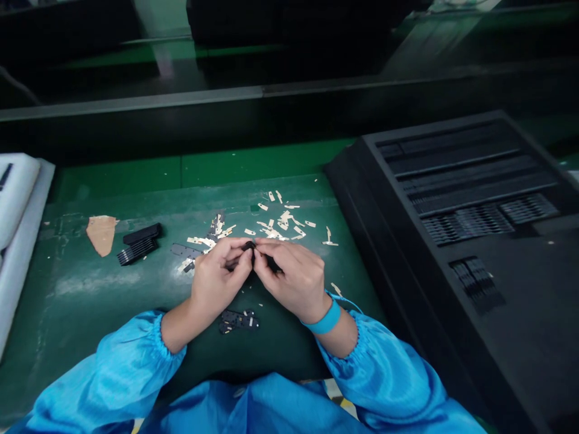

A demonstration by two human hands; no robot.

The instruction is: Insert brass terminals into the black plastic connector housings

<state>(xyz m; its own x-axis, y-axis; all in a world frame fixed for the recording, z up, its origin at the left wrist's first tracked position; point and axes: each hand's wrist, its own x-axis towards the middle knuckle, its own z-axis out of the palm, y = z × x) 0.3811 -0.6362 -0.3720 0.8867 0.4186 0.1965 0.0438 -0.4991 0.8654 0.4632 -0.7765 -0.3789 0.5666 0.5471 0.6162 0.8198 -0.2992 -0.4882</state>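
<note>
My left hand (pixel 220 270) and my right hand (pixel 293 276) meet above the middle of the green table. Between their fingertips is a small black part (pixel 248 246), pinched from both sides; the fingers cover most of it. Just beyond the hands lie loose pale metal tabs (pixel 286 220) in a scattered pile. Some of these tabs rest over a dark flat plate (pixel 183 249) near my left fingers. Closer to my body, below the hands, several black plates with small holes (pixel 239 320) lie heaped together.
At left lie a brown cardboard scrap (pixel 102 235), a black case-like piece (pixel 142 233) and a black ribbed stack (pixel 137 251). White foam (pixel 27 223) borders the left side. A large black tray (pixel 534 289) with rows of thin black parts stands at right. A dark ledge crosses the back.
</note>
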